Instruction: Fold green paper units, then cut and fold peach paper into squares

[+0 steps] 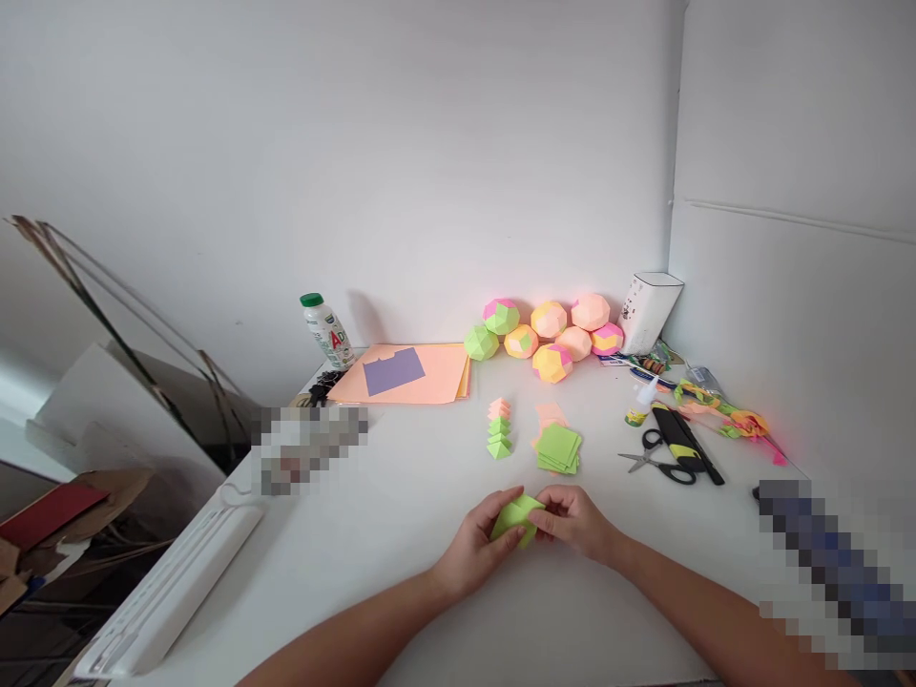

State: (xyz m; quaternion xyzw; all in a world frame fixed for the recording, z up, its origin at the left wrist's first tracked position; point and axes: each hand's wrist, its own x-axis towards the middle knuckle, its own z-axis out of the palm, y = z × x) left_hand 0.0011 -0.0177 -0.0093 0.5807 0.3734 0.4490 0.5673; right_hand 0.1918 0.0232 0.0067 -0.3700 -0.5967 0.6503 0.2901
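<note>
A green paper square [515, 515], partly folded, is held between both hands above the near middle of the table. My left hand [472, 544] grips its left side, thumb in front and fingers behind. On the right edge my right hand [576, 523] pinches the paper between thumb and fingers. Just beyond the hands lies a stack of green paper squares [558, 448], with peach paper squares [551, 414] showing behind it. To its left stands a short row of folded paper pieces, green ones [499, 446] in front and peach ones [499, 408] at the back.
Several faceted paper balls [550, 321] sit against the wall. Scissors [659, 458], a black and yellow cutter [679, 439] and a glue bottle [639, 403] lie at right. Peach sheets [444, 367], a white bottle [325, 334] and a long white device [193, 582] occupy the left.
</note>
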